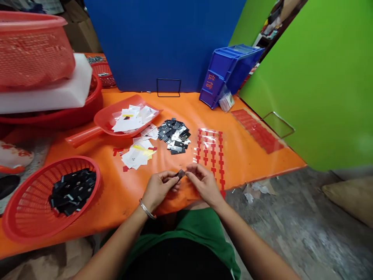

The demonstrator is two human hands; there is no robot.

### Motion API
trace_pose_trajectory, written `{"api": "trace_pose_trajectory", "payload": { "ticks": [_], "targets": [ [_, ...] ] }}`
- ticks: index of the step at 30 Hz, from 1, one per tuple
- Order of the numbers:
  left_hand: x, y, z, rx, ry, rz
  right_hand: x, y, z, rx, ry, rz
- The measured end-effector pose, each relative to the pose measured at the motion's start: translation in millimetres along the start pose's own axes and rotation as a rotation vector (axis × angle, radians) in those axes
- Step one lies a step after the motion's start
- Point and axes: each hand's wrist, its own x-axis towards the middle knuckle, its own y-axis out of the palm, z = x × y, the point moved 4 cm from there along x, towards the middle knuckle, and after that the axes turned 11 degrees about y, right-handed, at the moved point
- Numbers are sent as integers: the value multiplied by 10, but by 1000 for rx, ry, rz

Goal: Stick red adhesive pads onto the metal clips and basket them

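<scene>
My left hand [160,188] is closed on a small dark flat plate [180,174], pinched between thumb and fingers near the table's front edge. At the plate's right end is my right hand [203,182], thumb and forefinger pressed together; what they pinch is too small to make out. Just beyond the hands lies a pile of similar dark and shiny plates [175,135]. To the right, a clear sheet with rows of red T-shaped stickers [213,155] reaches under my right wrist. White paper pieces [135,157] and a few red scraps [118,151] lie to the left.
A red basket [26,212] of black plates stands front left. Behind it are a red scoop [84,136] of papers and stacked red baskets [35,50] with white foam [43,99]. A blue bin [214,81] stands at the back, between blue and green boards [317,85].
</scene>
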Motion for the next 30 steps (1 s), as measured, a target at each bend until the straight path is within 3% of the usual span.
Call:
{"api": "trace_pose_trajectory", "payload": {
  "ticks": [5, 8, 12, 17, 20, 26, 30],
  "targets": [
    [26, 163, -1, -118, -86, -30, -20, -808, -274, -344, 1, -278],
    [72, 321, -1, -149, -112, 3, -23, -1017, -385, -523, 1, -241],
    [156, 577, 39, -149, -141, 62, -53, -969, -407, -653, -35, -170],
    [270, 782, 164, -160, -177, 50, -4, -899, -391, -754, -42, -127],
    [321, 814, 226, -147, -189, 28, 10, -905, -417, -788, -53, -107],
    [338, 813, 268, -137, -217, 1, -114, -897, -507, -695, -178, -235],
    [337, 813, 271, -136, -220, -17, -160, -873, -482, -642, -229, -240]
  ]
}}
